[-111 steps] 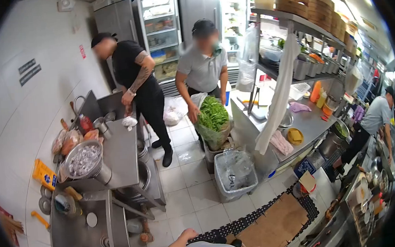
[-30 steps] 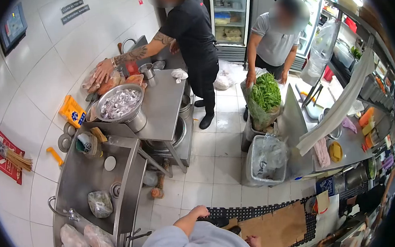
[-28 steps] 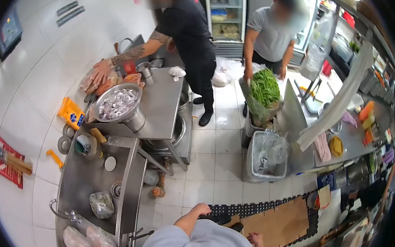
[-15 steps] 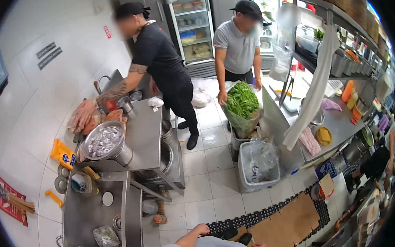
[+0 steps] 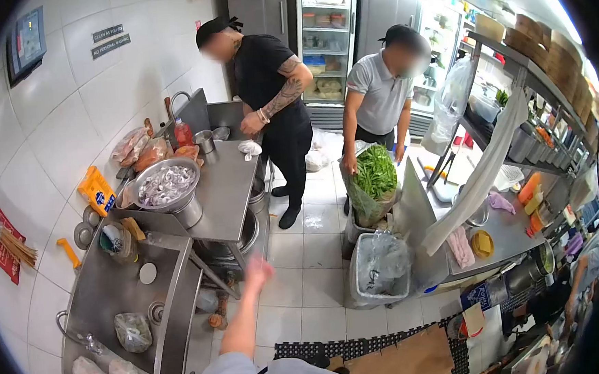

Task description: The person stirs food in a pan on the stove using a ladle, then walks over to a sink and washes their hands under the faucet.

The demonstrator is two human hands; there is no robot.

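Note:
My left hand (image 5: 257, 272) stretches out ahead over the tiled floor, smeared by motion, so its fingers do not read clearly. It appears to touch nothing; nearest it are the steel table's (image 5: 227, 184) front end and the large pot (image 5: 249, 232) on the shelf below. On that table stands a steel bowl (image 5: 169, 187) heaped with pale grey, wet-looking pieces. To my left is a steel sink (image 5: 106, 281), holding a clear bag of something greenish (image 5: 133, 332) and a small white dish (image 5: 148, 273). My right hand cannot be made out at the bottom edge.
A person in black (image 5: 274, 106) stands by the table's far end. Another in a grey shirt (image 5: 376, 100) holds a bag of leafy greens (image 5: 374, 175). A grey bin (image 5: 361, 289) stands on the floor. Cardboard (image 5: 406, 359) lies over a black mat (image 5: 323, 350).
My left hand has swung forward and left from beside my body. The person in black has drawn their arm back from the bagged food. My view has shifted left.

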